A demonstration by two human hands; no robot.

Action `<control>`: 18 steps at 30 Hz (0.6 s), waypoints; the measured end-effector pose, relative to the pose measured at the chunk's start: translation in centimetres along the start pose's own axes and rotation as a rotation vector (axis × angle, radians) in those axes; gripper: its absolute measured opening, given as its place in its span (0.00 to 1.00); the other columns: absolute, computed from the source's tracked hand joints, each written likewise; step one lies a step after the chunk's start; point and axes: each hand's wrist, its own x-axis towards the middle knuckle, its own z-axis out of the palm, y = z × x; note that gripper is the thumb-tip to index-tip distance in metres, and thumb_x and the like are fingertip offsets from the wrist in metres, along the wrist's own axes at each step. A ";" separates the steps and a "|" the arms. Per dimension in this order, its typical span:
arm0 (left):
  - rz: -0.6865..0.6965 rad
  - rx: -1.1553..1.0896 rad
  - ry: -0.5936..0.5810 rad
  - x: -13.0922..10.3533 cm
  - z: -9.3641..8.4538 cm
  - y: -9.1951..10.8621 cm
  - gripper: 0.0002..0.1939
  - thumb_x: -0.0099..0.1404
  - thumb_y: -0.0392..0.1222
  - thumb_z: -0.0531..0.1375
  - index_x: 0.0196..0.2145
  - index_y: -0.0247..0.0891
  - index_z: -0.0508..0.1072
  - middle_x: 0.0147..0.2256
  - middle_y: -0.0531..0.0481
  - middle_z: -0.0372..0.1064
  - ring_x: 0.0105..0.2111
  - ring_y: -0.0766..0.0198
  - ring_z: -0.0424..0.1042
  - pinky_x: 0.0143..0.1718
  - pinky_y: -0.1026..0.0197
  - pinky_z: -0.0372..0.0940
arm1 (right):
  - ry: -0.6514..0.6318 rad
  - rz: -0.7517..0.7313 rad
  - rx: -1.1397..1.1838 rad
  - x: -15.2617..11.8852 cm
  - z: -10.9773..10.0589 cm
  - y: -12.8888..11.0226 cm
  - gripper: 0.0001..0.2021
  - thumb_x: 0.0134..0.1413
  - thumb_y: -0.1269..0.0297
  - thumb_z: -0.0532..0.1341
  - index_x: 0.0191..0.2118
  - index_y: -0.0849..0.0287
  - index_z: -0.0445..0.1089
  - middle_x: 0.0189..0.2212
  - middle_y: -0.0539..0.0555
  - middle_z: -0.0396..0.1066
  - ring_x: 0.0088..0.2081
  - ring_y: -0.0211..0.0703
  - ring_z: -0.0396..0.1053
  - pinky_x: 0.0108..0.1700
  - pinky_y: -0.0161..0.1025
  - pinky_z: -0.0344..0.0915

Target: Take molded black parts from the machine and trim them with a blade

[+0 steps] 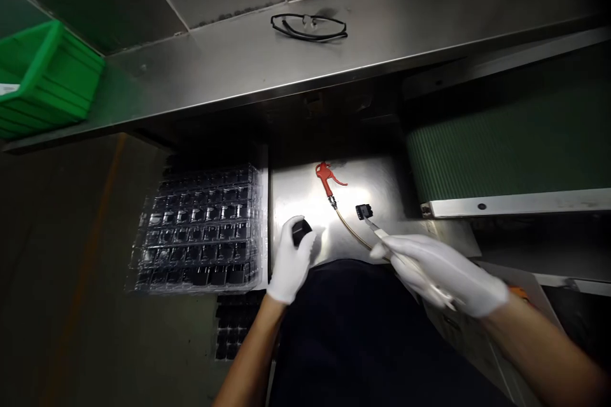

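Head view: left hand (291, 261) grips a small black part (300, 231); right hand (442, 273) pinches tweezers (377, 230) holding another black piece (363, 210)

White gloves (291, 261), red air gun (327, 178), green bin (45, 79).

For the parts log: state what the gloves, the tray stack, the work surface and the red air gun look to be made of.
Gloves, left hand and right hand: white, matte, probably fabric.
Tray stack: clear glossy plastic, glints.
Work surface: brushed metal, likely stainless, reflective.
Air gun: red, probably plastic.
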 end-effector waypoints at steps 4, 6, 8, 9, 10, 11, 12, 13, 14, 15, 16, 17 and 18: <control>-0.032 0.342 -0.046 4.5 2.8 -3.3 0.20 0.74 0.47 0.53 0.58 0.35 0.69 0.52 0.33 0.67 0.47 0.46 0.72 0.51 0.47 0.66 | 0.284 0.203 -0.212 4.4 -1.5 6.3 0.16 0.76 0.57 0.44 0.43 0.61 0.63 0.18 0.49 0.61 0.15 0.40 0.57 0.17 0.33 0.50; -0.041 0.445 -0.059 5.6 3.3 -4.4 0.21 0.75 0.47 0.52 0.60 0.35 0.68 0.53 0.34 0.67 0.47 0.47 0.73 0.50 0.47 0.66 | 0.372 0.221 -0.426 6.9 -2.4 8.5 0.15 0.76 0.59 0.47 0.40 0.61 0.64 0.24 0.53 0.66 0.23 0.42 0.65 0.25 0.34 0.57; -0.060 0.515 -0.057 6.4 3.5 -5.0 0.22 0.76 0.48 0.51 0.61 0.35 0.66 0.54 0.35 0.67 0.45 0.51 0.73 0.49 0.48 0.68 | 0.471 0.196 -0.543 9.5 -3.1 9.7 0.14 0.75 0.60 0.49 0.40 0.63 0.67 0.34 0.59 0.71 0.37 0.48 0.71 0.37 0.38 0.63; -0.076 0.541 -0.053 6.7 3.5 -5.2 0.22 0.77 0.48 0.51 0.61 0.35 0.65 0.54 0.36 0.68 0.44 0.53 0.74 0.48 0.48 0.69 | 0.522 0.190 -0.559 10.8 -3.3 9.9 0.13 0.74 0.61 0.51 0.44 0.64 0.68 0.40 0.62 0.71 0.44 0.52 0.70 0.43 0.40 0.63; -0.093 0.564 -0.053 7.0 3.6 -5.4 0.22 0.77 0.48 0.52 0.61 0.34 0.65 0.54 0.36 0.68 0.44 0.54 0.74 0.48 0.49 0.70 | 0.570 0.189 -0.562 12.2 -3.3 9.9 0.13 0.73 0.59 0.52 0.48 0.65 0.68 0.45 0.63 0.71 0.49 0.54 0.69 0.47 0.42 0.63; -0.110 0.581 -0.056 7.3 3.8 -5.5 0.22 0.76 0.48 0.53 0.61 0.34 0.64 0.53 0.37 0.68 0.44 0.55 0.74 0.47 0.49 0.70 | 0.616 0.193 -0.568 13.5 -3.3 9.7 0.15 0.72 0.57 0.55 0.52 0.65 0.67 0.48 0.64 0.70 0.51 0.55 0.68 0.50 0.43 0.62; -0.124 0.594 -0.067 7.6 4.2 -5.6 0.22 0.76 0.48 0.54 0.61 0.34 0.65 0.53 0.38 0.69 0.43 0.56 0.74 0.47 0.49 0.71 | 0.659 0.194 -0.578 14.9 -3.3 9.5 0.18 0.71 0.55 0.59 0.55 0.65 0.65 0.49 0.64 0.69 0.52 0.56 0.68 0.50 0.43 0.62; -0.131 0.601 -0.082 7.8 4.6 -5.6 0.21 0.76 0.48 0.55 0.60 0.34 0.66 0.53 0.39 0.69 0.43 0.56 0.74 0.47 0.49 0.71 | 0.695 0.195 -0.590 16.1 -3.3 9.2 0.23 0.68 0.52 0.62 0.57 0.65 0.64 0.51 0.65 0.68 0.51 0.57 0.68 0.50 0.43 0.63; -0.132 0.603 -0.102 8.1 5.1 -5.6 0.20 0.75 0.48 0.56 0.59 0.34 0.67 0.52 0.39 0.70 0.43 0.57 0.74 0.47 0.49 0.72 | 0.718 0.192 -0.605 17.2 -3.2 8.9 0.26 0.65 0.51 0.65 0.58 0.66 0.63 0.52 0.65 0.67 0.50 0.57 0.69 0.49 0.43 0.63; -0.128 0.600 -0.121 8.3 5.7 -5.7 0.19 0.75 0.47 0.57 0.58 0.34 0.68 0.51 0.40 0.70 0.44 0.57 0.74 0.47 0.49 0.72 | 0.727 0.190 -0.621 18.1 -3.2 8.6 0.28 0.64 0.50 0.67 0.59 0.66 0.64 0.53 0.66 0.67 0.50 0.57 0.69 0.49 0.44 0.63; -0.123 0.593 -0.138 8.5 6.2 -5.7 0.18 0.74 0.47 0.58 0.57 0.34 0.69 0.51 0.41 0.70 0.44 0.57 0.74 0.48 0.49 0.72 | 0.727 0.195 -0.636 18.8 -3.2 8.3 0.28 0.63 0.52 0.67 0.58 0.67 0.64 0.53 0.67 0.66 0.49 0.56 0.69 0.49 0.44 0.63; -0.116 0.583 -0.150 8.6 6.6 -5.7 0.17 0.74 0.46 0.59 0.56 0.35 0.70 0.51 0.42 0.70 0.44 0.57 0.74 0.48 0.49 0.72 | 0.721 0.205 -0.648 19.3 -3.3 8.1 0.25 0.63 0.55 0.67 0.58 0.67 0.65 0.53 0.67 0.65 0.48 0.55 0.69 0.50 0.45 0.63; -0.110 0.569 -0.155 8.7 6.9 -5.7 0.17 0.73 0.45 0.60 0.55 0.35 0.70 0.51 0.42 0.70 0.45 0.56 0.74 0.49 0.48 0.72 | 0.713 0.216 -0.655 19.5 -3.3 7.9 0.22 0.64 0.57 0.67 0.56 0.67 0.67 0.52 0.66 0.66 0.47 0.54 0.69 0.50 0.46 0.64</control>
